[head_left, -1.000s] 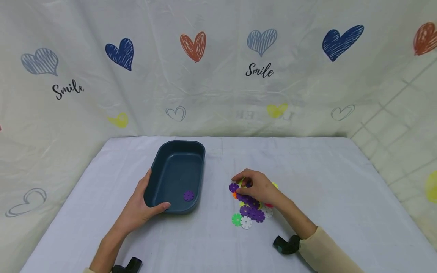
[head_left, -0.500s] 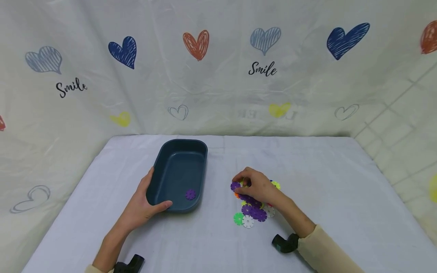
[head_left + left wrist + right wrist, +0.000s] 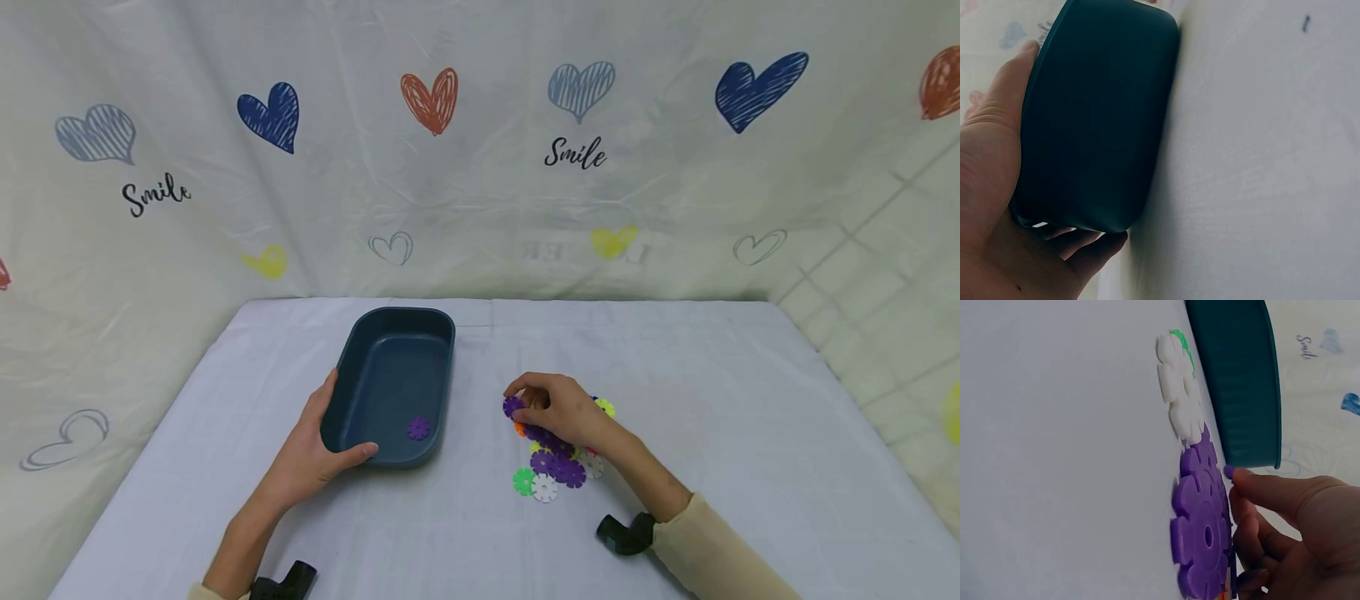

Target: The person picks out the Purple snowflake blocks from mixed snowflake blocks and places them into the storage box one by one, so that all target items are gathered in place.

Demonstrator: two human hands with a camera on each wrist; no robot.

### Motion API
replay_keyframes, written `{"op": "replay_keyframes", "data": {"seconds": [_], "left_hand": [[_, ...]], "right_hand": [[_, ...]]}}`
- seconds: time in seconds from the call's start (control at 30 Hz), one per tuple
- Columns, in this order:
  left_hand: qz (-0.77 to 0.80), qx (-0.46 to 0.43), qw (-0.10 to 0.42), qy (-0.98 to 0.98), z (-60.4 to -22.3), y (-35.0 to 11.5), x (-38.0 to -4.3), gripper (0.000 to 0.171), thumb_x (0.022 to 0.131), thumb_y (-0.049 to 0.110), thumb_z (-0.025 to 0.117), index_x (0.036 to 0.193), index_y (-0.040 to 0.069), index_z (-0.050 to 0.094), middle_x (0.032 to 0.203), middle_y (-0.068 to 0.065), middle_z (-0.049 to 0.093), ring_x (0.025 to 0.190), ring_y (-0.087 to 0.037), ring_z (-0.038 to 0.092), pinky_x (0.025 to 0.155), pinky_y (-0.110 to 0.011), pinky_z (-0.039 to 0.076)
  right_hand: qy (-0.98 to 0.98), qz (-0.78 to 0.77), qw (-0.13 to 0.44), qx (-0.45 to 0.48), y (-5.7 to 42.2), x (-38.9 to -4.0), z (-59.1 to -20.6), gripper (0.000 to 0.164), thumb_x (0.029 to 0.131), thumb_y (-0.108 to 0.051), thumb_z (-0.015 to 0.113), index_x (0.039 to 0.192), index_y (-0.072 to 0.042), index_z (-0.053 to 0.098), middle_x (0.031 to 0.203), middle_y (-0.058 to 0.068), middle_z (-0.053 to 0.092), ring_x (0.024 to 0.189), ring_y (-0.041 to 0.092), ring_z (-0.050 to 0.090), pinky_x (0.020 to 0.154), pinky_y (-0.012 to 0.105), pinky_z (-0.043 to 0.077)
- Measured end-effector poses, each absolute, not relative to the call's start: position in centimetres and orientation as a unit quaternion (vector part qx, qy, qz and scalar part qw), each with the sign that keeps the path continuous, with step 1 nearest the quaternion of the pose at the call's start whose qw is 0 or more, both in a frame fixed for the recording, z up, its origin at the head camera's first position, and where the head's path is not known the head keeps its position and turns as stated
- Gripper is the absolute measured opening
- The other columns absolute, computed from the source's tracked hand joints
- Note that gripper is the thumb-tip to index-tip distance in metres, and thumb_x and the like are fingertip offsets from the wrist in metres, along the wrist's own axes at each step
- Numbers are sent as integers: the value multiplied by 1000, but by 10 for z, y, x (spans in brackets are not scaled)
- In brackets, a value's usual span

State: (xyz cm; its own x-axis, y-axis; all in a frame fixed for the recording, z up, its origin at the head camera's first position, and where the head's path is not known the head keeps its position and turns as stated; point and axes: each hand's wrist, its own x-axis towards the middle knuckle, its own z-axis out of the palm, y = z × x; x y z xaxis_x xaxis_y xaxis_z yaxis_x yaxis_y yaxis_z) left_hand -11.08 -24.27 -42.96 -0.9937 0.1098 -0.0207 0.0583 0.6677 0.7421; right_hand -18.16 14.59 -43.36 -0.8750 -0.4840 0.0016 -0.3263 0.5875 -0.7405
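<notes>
A dark teal rectangular tray (image 3: 393, 371) stands left of centre on the table, one purple snowflake disc (image 3: 418, 428) lying in its near right corner. My left hand (image 3: 303, 458) grips the tray's near left corner, thumb over the rim and fingers along the outer wall. In the left wrist view the fingers (image 3: 1094, 253) bend round the wall close to the table. My right hand (image 3: 564, 408) pinches another purple snowflake disc (image 3: 512, 407) at the left end of a loose pile. In the right wrist view only a small purple edge (image 3: 1229, 471) shows at the thumb tip.
Flower-shaped discs spread under and before the right hand: several purple ones (image 3: 557, 467), a green one (image 3: 523, 481), a white one (image 3: 544, 487) and a yellow one (image 3: 606, 407). A white cloth (image 3: 465, 542) covers the table. Behind hangs a curtain (image 3: 487, 183) printed with hearts.
My right fingertips have shifted slightly left with the purple disc pinched between them. The left hand and tray keep their place; the whole head view has drifted a little.
</notes>
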Motion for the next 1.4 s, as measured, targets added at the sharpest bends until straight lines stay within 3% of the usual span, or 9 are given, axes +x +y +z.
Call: {"op": "replay_keyframes", "data": {"seconds": [0.6,0.93,1.4], "left_hand": [[398,46,31,916,-430,-243,-111,125,83,42,86,169,23,-3,176,-18,8,157,-48,19,116,-77,28],[400,59,17,914,-435,-245,-112,127,81,38,88,169,18,-1,175,-19,10,156,-48,21,115,-76,29],[407,65,15,911,-437,-246,-112,130,78,36,90,169,20,-2,175,-20,10,156,-48,21,114,-76,29]], "right_hand": [[868,-442,89,-209,140,-183,-426,28,93,-19,79,121,-18,74,84,-2,70,71,13,61,66,23,53],[856,-464,108,-199,137,-186,-428,32,94,-16,78,125,-20,72,90,-1,72,76,15,65,68,24,56],[832,-496,136,-209,136,-190,-428,36,94,-10,77,128,-16,72,95,4,73,81,18,66,69,24,58]]}}
